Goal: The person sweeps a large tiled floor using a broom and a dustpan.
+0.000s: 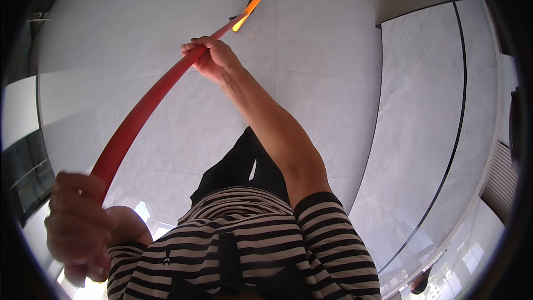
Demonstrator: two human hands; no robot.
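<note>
A broom with a long red handle [136,119] runs from the lower left up to the far middle. Its orange head [248,13] with dark bristles is on the grey floor. My left hand [78,225], slightly blurred and close to the camera, is wrapped round the handle's upper end. Farther down the shaft, my right hand [214,60] grips it with the fingers curled round, the right arm stretched forward. Below the right hand the handle goes on to the broom head.
Large grey tiles with thin joints make up the floor [311,100]. Along the right side runs a pale stone wall [419,94] with a dark vertical line. Dark glass panels [26,166] stand at the left edge. A glossy surface at lower right shows bright reflections.
</note>
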